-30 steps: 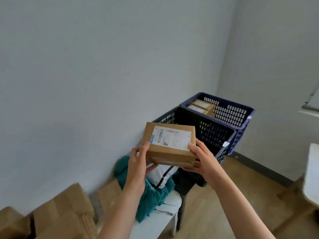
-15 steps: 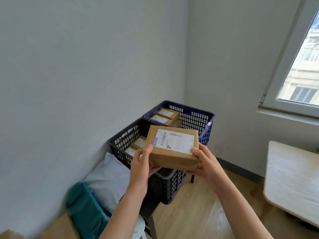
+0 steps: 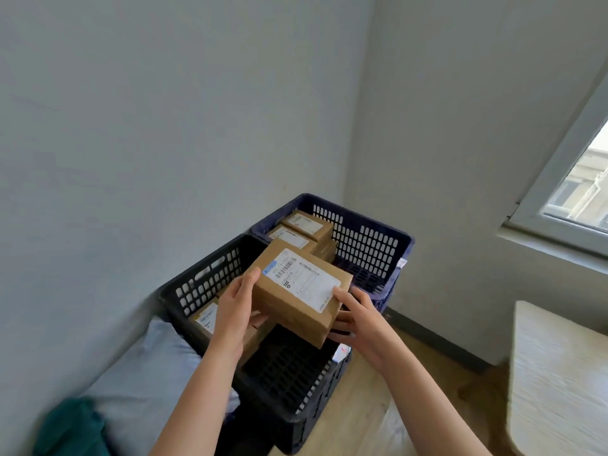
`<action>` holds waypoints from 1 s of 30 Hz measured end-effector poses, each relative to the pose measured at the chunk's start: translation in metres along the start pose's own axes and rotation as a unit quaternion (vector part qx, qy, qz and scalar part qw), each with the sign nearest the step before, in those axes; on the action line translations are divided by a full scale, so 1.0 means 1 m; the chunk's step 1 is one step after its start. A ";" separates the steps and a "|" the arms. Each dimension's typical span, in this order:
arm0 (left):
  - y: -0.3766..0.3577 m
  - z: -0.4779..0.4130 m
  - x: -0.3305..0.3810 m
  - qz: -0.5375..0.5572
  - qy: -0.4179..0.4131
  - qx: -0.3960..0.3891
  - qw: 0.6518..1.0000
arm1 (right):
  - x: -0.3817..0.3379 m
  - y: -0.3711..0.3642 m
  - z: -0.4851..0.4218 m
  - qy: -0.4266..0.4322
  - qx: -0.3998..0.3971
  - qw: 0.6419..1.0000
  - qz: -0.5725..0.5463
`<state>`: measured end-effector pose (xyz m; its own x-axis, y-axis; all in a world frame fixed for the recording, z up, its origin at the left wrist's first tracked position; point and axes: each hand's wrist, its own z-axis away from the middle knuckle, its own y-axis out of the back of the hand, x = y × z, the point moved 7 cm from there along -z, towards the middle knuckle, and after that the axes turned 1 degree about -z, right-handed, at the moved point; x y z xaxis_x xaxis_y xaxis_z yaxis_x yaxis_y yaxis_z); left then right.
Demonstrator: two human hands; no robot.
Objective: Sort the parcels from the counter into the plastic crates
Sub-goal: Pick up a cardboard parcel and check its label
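Note:
A brown cardboard parcel (image 3: 297, 292) with a white shipping label is held tilted above the black plastic crate (image 3: 289, 419). My left hand (image 3: 235, 307) grips its left end, thumb on top. My right hand (image 3: 357, 319) holds its right end, thumb on the label edge and fingers underneath. Inside the black crate lie other brown parcels (image 3: 205, 319), partly hidden by my left hand. Behind it stands the blue plastic crate (image 3: 371, 240) with several labelled parcels (image 3: 304, 228) stacked at its left side.
Both crates sit in the room's corner against the grey walls. A light grey cushion (image 3: 144, 373) and a teal cloth (image 3: 70, 429) lie to the left of the black crate. A pale wooden tabletop (image 3: 559, 380) is at the right, under a window (image 3: 582, 179).
I have come closer to the crates. The parcel, held in both hands throughout, has moved forward over the black crate and now tilts down to the right.

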<state>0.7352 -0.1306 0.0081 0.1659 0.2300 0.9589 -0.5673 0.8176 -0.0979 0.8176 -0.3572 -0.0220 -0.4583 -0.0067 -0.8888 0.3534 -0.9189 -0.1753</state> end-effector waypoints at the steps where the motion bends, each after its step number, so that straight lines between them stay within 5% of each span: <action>1: 0.004 -0.018 -0.001 -0.008 0.009 -0.002 1.000 | 0.004 -0.006 -0.017 -0.023 -0.003 1.000 -0.011; 12: 0.042 -0.182 -0.112 0.008 0.209 0.059 0.976 | 0.054 -0.069 -0.170 -0.133 0.002 0.991 0.004; 17: 0.034 -0.197 -0.112 0.031 0.203 0.094 0.974 | 0.060 -0.093 -0.220 -0.133 -0.015 0.991 -0.001; 20: 0.033 -0.210 -0.110 0.029 0.194 0.133 0.972 | 0.057 -0.095 -0.253 -0.110 -0.001 0.988 0.111; 24: 0.022 -0.214 -0.122 -0.022 0.222 0.146 0.964 | 0.053 -0.084 -0.278 -0.070 -0.008 0.932 0.357; 30: 0.004 -0.226 -0.126 -0.038 0.188 0.190 0.963 | 0.017 -0.098 -0.286 0.107 -0.127 0.844 0.510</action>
<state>0.8946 -0.0371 -0.1730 0.4582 0.4104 0.7884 -0.7847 0.6034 0.1419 1.0086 -0.1539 -0.1409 0.3384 -0.6470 -0.6832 0.6510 -0.3632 0.6665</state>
